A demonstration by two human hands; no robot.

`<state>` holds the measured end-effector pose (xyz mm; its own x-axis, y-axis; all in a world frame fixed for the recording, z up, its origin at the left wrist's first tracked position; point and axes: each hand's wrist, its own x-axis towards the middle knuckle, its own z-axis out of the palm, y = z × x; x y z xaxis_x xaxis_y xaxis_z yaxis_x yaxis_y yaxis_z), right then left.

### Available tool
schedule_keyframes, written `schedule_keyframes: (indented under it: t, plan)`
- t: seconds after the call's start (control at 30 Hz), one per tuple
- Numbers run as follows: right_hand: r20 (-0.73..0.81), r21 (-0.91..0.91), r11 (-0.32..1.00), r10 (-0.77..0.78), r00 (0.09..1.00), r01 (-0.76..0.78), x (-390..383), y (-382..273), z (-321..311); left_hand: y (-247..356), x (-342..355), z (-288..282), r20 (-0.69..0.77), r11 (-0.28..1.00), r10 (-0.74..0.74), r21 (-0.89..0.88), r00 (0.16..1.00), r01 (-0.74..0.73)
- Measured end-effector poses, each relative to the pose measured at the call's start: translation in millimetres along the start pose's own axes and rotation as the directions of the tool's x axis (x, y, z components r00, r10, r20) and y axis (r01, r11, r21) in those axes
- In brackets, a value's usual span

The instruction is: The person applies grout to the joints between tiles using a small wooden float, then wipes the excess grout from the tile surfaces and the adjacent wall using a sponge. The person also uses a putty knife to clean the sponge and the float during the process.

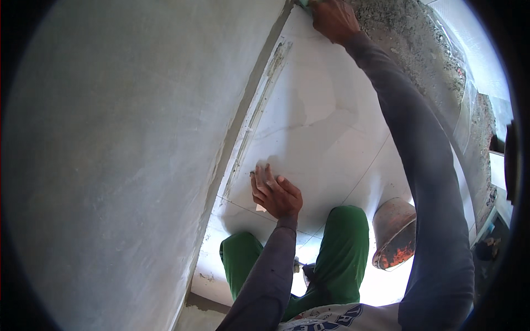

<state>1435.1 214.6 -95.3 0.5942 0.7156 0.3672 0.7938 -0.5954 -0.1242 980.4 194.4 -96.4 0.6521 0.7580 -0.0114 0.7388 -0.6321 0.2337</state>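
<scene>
My left hand (277,194) rests on a large white floor tile (314,105), fingers stretched out and palm down. A small pale piece (260,208) shows beside its palm, partly covered by the hand. At the far end of the tile, my right hand (335,21) is closed on a teal-green thing (303,3), possibly a sponge or cloth. The picture's top edge cuts that thing off, and its kind cannot be made out. A grey mortar smear (259,110) runs along the tile's left side, between the two hands.
A grey plastered wall (121,154) rises on the left, with a narrow gap along the tiles. Rough concrete (408,38) borders the far right. A worn, orange-stained bucket (395,231) stands right of my green-clad knees (345,237). Clear plastic sheeting (469,105) lies along the right edge.
</scene>
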Motion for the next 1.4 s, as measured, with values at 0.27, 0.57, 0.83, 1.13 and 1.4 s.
schedule_keyframes:
  t: [0.27,0.57,0.83,1.13,1.4]
  plan:
    - [-0.028,-0.039,0.973,-0.228,0.973,0.227,-59,-50,-4,1,-1,-3,0.001,0.999,-0.010,-0.045,1.000,0.010]
    - [0.247,0.198,0.962,-0.234,0.940,0.187,-100,-159,-17,-37,2,-35,0.090,0.982,0.073,-0.181,0.993,-0.055]
    - [0.293,0.088,0.992,-0.109,0.950,0.087,-108,-129,-4,-185,-80,-206,0.416,0.998,0.018,0.043,0.909,-0.040]
    - [0.148,0.049,0.993,0.102,0.984,-0.110,-78,-115,-30,-163,-70,-204,0.506,0.874,-0.452,0.086,0.735,0.479]
    - [0.265,0.109,0.987,-0.139,0.954,0.114,-142,-193,-26,-175,-68,-204,0.473,0.872,-0.468,0.107,0.747,0.478]
